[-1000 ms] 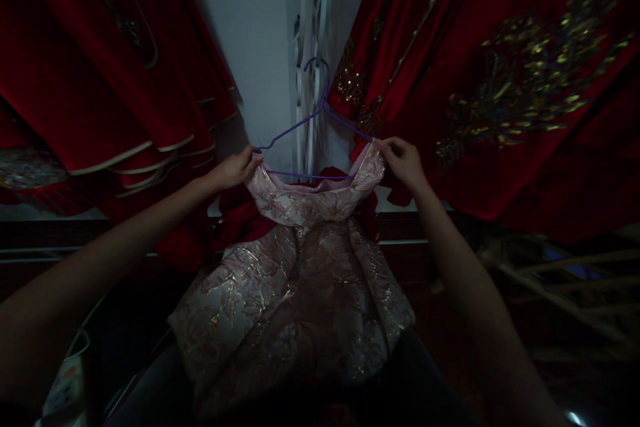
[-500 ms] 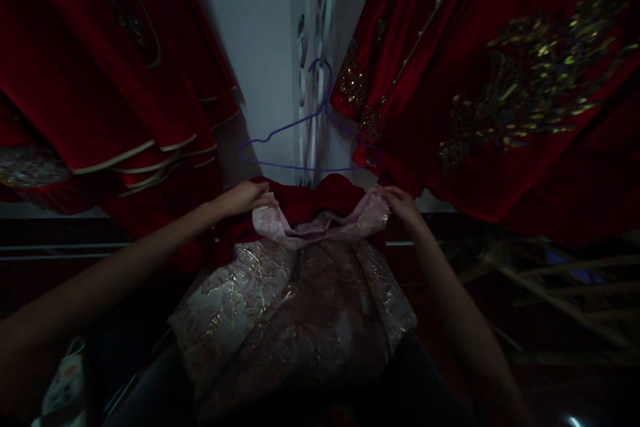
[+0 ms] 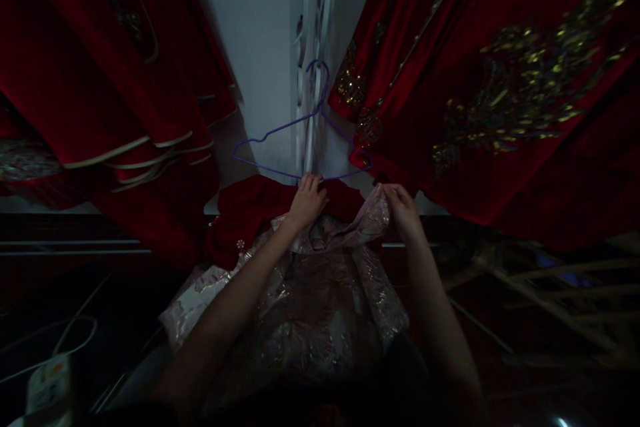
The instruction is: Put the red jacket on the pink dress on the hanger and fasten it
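Note:
My left hand [image 3: 310, 200] is at the lower bar of a thin purple clothes hanger [image 3: 277, 128], its fingers curled at the bar. The hanger is hooked on a pale upright handle. My right hand [image 3: 403, 210] pinches the right end of the pink collar band of a brocade garment [image 3: 320, 307]. That garment, pale pink with gold pattern, lies across my lap. Its collar's left side hangs loose under my left forearm. A dark red garment [image 3: 260, 207] lies behind the collar, just below the hanger.
Red garments with pale piping hang on the left [image 3: 120, 100], and a red garment with gold sequins [image 3: 500, 167] hangs on the right. A white power strip [image 3: 50, 383] with a cable is at lower left. A wooden rack [image 3: 560, 307] stands at right.
My left hand has let go of the collar's left end and moved right and up to the hanger's lower bar. The bar sits slightly lower. My right hand keeps its pinch on the collar.

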A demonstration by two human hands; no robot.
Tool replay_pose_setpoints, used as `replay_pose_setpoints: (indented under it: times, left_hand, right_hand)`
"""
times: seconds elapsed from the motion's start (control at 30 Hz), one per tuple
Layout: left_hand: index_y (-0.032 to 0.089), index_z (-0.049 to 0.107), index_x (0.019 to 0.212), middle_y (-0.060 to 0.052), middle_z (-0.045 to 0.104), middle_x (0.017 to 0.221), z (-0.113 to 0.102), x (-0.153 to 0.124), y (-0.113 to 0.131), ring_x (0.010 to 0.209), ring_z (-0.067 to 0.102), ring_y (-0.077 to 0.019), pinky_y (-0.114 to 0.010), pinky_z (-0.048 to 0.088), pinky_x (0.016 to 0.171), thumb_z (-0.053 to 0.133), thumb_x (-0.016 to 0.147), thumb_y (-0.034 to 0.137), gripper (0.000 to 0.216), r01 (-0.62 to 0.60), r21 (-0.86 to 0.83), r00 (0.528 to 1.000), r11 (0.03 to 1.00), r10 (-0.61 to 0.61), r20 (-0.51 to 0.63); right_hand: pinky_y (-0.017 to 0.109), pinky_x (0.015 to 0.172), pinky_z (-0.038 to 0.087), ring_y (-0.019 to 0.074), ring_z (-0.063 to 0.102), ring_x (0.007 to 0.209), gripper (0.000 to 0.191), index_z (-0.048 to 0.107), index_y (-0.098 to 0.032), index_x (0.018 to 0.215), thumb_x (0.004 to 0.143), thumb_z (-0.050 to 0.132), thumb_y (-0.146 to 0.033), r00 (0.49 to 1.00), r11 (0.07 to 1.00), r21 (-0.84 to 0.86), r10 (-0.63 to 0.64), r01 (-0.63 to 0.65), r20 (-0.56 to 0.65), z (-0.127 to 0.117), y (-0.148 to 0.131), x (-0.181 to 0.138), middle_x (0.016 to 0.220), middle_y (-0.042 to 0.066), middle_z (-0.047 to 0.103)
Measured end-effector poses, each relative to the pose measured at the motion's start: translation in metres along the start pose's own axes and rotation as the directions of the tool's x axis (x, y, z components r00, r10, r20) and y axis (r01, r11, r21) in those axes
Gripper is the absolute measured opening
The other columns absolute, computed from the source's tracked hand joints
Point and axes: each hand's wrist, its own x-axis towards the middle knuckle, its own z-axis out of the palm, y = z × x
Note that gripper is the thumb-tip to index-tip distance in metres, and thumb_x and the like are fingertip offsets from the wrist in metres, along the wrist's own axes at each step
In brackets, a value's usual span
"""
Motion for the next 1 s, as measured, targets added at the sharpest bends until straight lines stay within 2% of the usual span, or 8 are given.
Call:
replay_pose_setpoints:
  times: [0.1,0.17,0.27,0.33,0.5,0.77,1.0]
  left_hand:
    - [0.016,0.065,0.096,-0.017,0.054,0.122,-0.024,-0.019,0.022,0.117,0.046,-0.0312,-0.054,0.033,0.107,0.049,0.089,0.033,0.024,0.049,-0.034,0.996,0.998,-0.051,-0.079]
    - [0.018,0.064,0.096,-0.015,0.055,0.117,-0.045,-0.030,0.025,0.113,0.046,-0.0298,-0.052,0.035,0.106,0.047,0.090,0.034,0.025,0.052,-0.057,0.994,0.997,-0.057,-0.097]
    - [0.019,0.063,0.096,-0.013,0.057,0.112,-0.071,-0.043,0.013,0.109,0.046,-0.0276,-0.048,0.038,0.102,0.046,0.091,0.035,0.024,0.050,-0.084,0.995,0.995,-0.057,-0.084]
    - [0.019,0.063,0.093,-0.012,0.057,0.109,-0.080,-0.049,0.001,0.107,0.047,-0.0266,-0.046,0.040,0.099,0.046,0.091,0.035,0.024,0.027,-0.090,0.998,0.996,-0.033,-0.062]
    - [0.018,0.063,0.090,-0.010,0.058,0.106,-0.081,-0.050,-0.014,0.102,0.047,-0.0254,-0.043,0.041,0.095,0.045,0.092,0.037,0.026,-0.009,-0.056,0.999,0.998,0.007,-0.041]
    - [0.015,0.064,0.090,-0.011,0.058,0.099,-0.072,-0.039,0.007,0.098,0.049,-0.0261,-0.042,0.041,0.093,0.047,0.091,0.033,0.025,0.050,0.091,0.998,0.995,-0.047,-0.034]
    - [0.014,0.065,0.089,-0.012,0.057,0.099,-0.069,-0.038,0.007,0.097,0.050,-0.0270,-0.043,0.041,0.093,0.048,0.090,0.031,0.024,0.056,0.127,0.998,0.990,-0.053,-0.026]
  right_hand:
    - [0.026,0.072,0.045,0.0153,0.057,0.076,0.034,0.062,-0.021,0.086,0.072,0.062,-0.053,0.997,0.999,0.042,0.030,-0.027,-0.071,-0.005,0.008,0.006,0.082,-0.001,0.063]
    - [0.026,0.073,0.045,0.0149,0.057,0.075,0.034,0.062,-0.021,0.085,0.070,0.062,-0.052,0.992,0.997,0.067,0.047,-0.040,-0.119,-0.006,0.012,0.008,0.082,-0.001,0.063]
    - [0.026,0.073,0.045,0.0137,0.057,0.074,0.034,0.061,-0.021,0.085,0.068,0.065,-0.050,0.983,0.988,0.145,0.083,-0.059,-0.165,-0.004,0.014,0.010,0.081,-0.002,0.062]
    - [0.026,0.072,0.045,0.0130,0.057,0.073,0.034,0.060,-0.021,0.085,0.067,0.066,-0.049,0.983,0.978,0.198,0.099,-0.067,-0.157,-0.002,0.014,0.010,0.081,-0.002,0.062]
    - [0.026,0.071,0.045,0.0120,0.058,0.070,0.031,0.059,-0.022,0.083,0.069,0.067,-0.048,0.990,0.965,0.259,0.072,-0.039,-0.119,0.000,0.006,0.009,0.078,-0.003,0.062]
    - [0.023,0.064,0.042,0.0105,0.054,0.065,0.029,0.063,-0.022,0.078,0.067,0.072,-0.047,0.991,0.950,0.313,0.031,0.012,-0.131,-0.005,-0.010,0.005,0.074,-0.004,0.062]
    - [0.024,0.064,0.042,0.0111,0.054,0.066,0.027,0.063,-0.022,0.080,0.069,0.070,-0.045,0.986,0.953,0.302,0.037,0.013,-0.160,-0.008,-0.011,0.006,0.076,-0.003,0.062]
